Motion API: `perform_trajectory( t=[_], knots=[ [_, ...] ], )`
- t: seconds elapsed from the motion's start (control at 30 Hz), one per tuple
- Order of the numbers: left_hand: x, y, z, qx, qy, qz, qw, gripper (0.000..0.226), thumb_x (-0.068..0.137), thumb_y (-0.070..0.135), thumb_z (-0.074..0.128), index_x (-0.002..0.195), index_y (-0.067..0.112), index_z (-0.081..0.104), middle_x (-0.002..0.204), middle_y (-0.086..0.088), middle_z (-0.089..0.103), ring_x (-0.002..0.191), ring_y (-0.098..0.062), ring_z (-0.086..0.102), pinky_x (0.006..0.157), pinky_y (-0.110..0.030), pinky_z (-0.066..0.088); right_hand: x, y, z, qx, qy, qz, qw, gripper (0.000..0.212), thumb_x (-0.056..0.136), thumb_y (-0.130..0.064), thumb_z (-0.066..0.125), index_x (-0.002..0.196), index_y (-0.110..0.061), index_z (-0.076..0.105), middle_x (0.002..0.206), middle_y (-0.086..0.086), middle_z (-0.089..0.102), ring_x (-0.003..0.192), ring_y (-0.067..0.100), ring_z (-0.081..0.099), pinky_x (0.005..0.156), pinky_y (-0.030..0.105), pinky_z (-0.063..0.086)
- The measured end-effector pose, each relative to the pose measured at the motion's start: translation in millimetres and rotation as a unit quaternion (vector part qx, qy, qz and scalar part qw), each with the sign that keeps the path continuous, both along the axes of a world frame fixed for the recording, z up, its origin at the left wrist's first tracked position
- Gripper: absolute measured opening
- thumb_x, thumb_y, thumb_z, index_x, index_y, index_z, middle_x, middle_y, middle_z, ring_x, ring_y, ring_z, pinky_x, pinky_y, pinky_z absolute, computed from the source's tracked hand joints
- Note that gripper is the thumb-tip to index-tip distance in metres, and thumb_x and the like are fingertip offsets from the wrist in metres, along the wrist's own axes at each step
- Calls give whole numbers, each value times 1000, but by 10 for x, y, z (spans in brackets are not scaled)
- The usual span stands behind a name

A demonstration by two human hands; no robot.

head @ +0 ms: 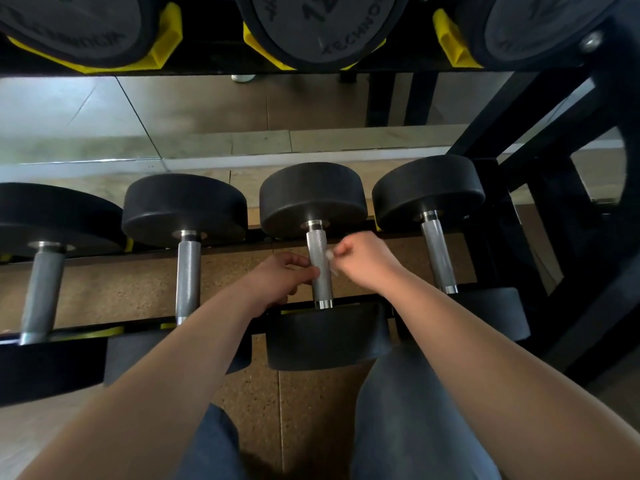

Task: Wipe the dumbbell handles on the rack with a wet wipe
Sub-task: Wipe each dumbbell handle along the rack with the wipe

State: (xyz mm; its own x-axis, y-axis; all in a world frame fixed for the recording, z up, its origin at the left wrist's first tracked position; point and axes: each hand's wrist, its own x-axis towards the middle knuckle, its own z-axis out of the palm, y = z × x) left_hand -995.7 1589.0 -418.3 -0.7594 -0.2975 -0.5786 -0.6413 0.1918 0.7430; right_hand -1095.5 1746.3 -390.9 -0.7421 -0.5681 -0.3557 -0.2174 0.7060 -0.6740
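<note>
- Head view, rack: a black dumbbell rack [519,140] runs up the right of the frame. Its lower tier holds four dumbbells across the middle, and its upper tier sits along the top edge on yellow cradles [166,39].
- Head view, work item: the dumbbell handle [320,271] in hand is third from the left, centre frame, lying in its place on the rack.
- Head view, left hand [280,278]: fingers are curled against the left side of that handle, steadying it. Whether they also catch an end of the wipe cannot be told.
- Head view, right hand [367,261]: closed in a pinch on the wet wipe [329,255]. Only a small, blurred white scrap shows, touching the handle's right side.
- Judgement, step in hand: this is a mid-handle wipe. The neighbouring handles [188,278] show no sign either way.
- Recommendation: wrap the wipe fully round the knurling and travel from collar to collar while twisting. The left hand should brace the handle so the dumbbell does not roll in its cradle.
</note>
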Motion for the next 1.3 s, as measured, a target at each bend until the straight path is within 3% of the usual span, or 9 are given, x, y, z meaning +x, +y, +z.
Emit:
perform_trajectory(
  t=[0.07,0.13,0.27,0.33,0.53,0.63,0.8,1.03,1.3],
  knots=[
    [3,-7,1,-7,3,-4,1000,26,93,44,70,116,35,63,101,9,67,97,-18,60,73,-34,49,53,65,-7,104,-31,75,991,8,96,-24,68,98,-19,74,98,-2,71,91,12,66,79,30,51],
    [-7,-6,-15,-15,7,-13,1000,28,93,45,70,117,34,63,100,10,66,97,-17,61,73,-34,50,69,74,-38,120,-47,83,988,8,96,-21,68,98,-18,75,101,-1,71,94,13,66,79,31,51],
    [-12,-5,-14,-23,10,-20,999,26,93,46,69,116,35,62,103,9,66,96,-15,61,72,-33,49,-15,-76,-75,-57,-77,-90,991,15,101,-21,61,99,-21,76,103,2,72,93,15,65,70,26,48],
    [-6,-16,-24,-23,11,-19,999,26,93,46,69,115,35,62,103,7,66,95,-15,61,70,-33,48,-63,-158,-103,-83,-96,-106,986,19,103,-19,57,107,-25,74,105,1,71,94,16,64,71,28,50],
    [-24,-37,-59,-44,22,-29,998,26,90,49,71,111,37,64,117,7,63,101,-15,59,71,-33,47,-99,38,-226,107,-195,73,972,30,101,-18,56,127,-27,67,110,7,73,77,19,60,75,38,51],
    [-26,-54,-44,-27,14,-23,999,27,89,48,73,111,36,65,115,6,65,101,-17,62,78,-36,53,-119,12,-248,88,-179,55,978,27,97,-16,60,119,-25,72,109,9,74,75,21,60,75,40,51],
    [-8,-36,-2,-3,5,-11,1000,30,91,45,72,116,30,66,108,6,64,92,-15,59,66,-30,45,-154,-79,-284,-117,-204,-149,960,20,97,-15,65,111,-27,72,115,5,71,80,20,60,80,40,54],
    [-14,-33,11,8,-6,-11,1000,27,92,42,72,115,30,66,112,3,63,90,-16,56,68,-31,44,16,174,-22,19,-153,33,987,15,89,-33,74,102,-26,72,107,-3,67,89,16,61,74,32,48],
    [44,22,30,8,-14,30,999,19,90,45,73,107,38,67,101,6,69,83,-15,52,61,-28,41,103,-32,-85,-69,-110,1,992,17,84,-24,82,96,-21,70,104,-5,67,99,13,62,76,28,48]
  ],
)
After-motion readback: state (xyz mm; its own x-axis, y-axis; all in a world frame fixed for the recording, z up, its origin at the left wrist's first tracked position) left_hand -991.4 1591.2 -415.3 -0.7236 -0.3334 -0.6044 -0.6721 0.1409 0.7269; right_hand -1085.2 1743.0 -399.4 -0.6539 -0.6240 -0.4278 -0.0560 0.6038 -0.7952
